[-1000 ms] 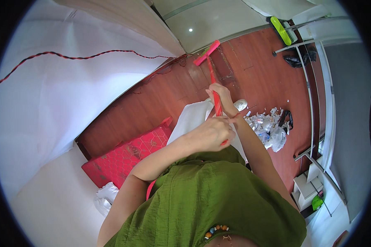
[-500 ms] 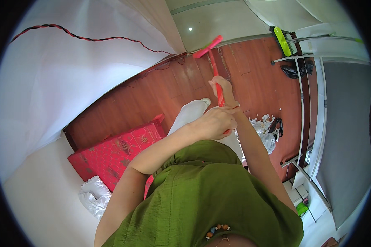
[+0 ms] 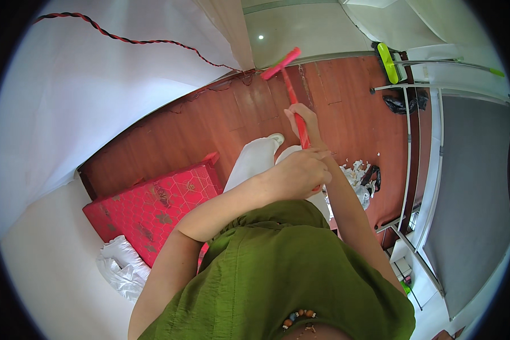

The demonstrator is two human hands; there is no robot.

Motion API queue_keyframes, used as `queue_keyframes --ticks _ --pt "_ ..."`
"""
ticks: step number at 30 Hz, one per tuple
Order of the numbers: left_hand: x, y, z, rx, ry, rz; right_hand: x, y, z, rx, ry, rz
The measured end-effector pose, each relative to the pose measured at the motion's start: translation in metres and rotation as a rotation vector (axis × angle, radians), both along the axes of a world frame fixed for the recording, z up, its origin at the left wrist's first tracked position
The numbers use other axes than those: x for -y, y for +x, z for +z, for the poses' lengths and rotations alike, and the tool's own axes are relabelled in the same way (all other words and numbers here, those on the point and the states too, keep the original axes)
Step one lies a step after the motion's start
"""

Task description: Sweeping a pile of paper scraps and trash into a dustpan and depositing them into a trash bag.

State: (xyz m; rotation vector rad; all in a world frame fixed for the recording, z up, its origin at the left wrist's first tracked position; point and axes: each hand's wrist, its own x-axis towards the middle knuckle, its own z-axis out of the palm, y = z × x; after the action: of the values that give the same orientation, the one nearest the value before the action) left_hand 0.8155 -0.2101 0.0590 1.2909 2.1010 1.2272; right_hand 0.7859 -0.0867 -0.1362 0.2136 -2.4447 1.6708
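A broom with a red striped handle point(image 3: 290, 90) points away from me, its pink crossbar head point(image 3: 281, 63) at the far end with a bit of green along it. My right hand point(image 3: 304, 117) is wrapped round the middle of the handle, the farther of the two grips. Closer to my body, my left hand point(image 3: 298, 173) is closed over the upper end, and a little of the handle shows past its fingers. The broom's head is low over the wooden floor point(image 3: 249, 105) near the far wall; whether it touches cannot be told.
White scraps and plastic point(image 3: 358, 181) lie on the floor at my right. A red patterned box-like piece point(image 3: 153, 207) stands at left, beside a silvery bag point(image 3: 124, 266). A green mop head point(image 3: 387, 62), a black bag point(image 3: 405, 102) and a metal-framed grey panel point(image 3: 476, 187) are at right.
The broom's head has shifted slightly left, with both hands keeping their grip. The surroundings sit a little farther left in the view.
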Motion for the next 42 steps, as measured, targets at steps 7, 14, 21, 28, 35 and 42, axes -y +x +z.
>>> queue_keyframes --ticks 7,14,21,28,35,42 --pt "-0.037 0.016 -0.032 -0.024 0.195 0.032 -0.029 0.031 -0.004 0.080 -0.003 -0.019" --pt "-0.101 0.065 -0.023 0.313 0.274 -0.307 -0.134 0.174 -0.007 0.715 -0.213 -0.432" --pt "-0.128 0.084 -0.004 0.390 0.269 -0.452 -0.132 0.226 0.060 0.244 0.323 -0.665" --pt "-0.168 0.133 0.028 0.253 0.217 -0.580 -0.150 0.236 0.050 0.316 0.143 -0.507" --pt "-0.232 0.211 -0.042 0.115 0.052 -0.660 -0.186 0.295 -0.013 0.292 -0.034 -0.564" --pt "-0.267 0.285 -0.023 0.321 0.189 -0.709 -0.234 0.420 -0.008 0.264 0.039 -0.665"
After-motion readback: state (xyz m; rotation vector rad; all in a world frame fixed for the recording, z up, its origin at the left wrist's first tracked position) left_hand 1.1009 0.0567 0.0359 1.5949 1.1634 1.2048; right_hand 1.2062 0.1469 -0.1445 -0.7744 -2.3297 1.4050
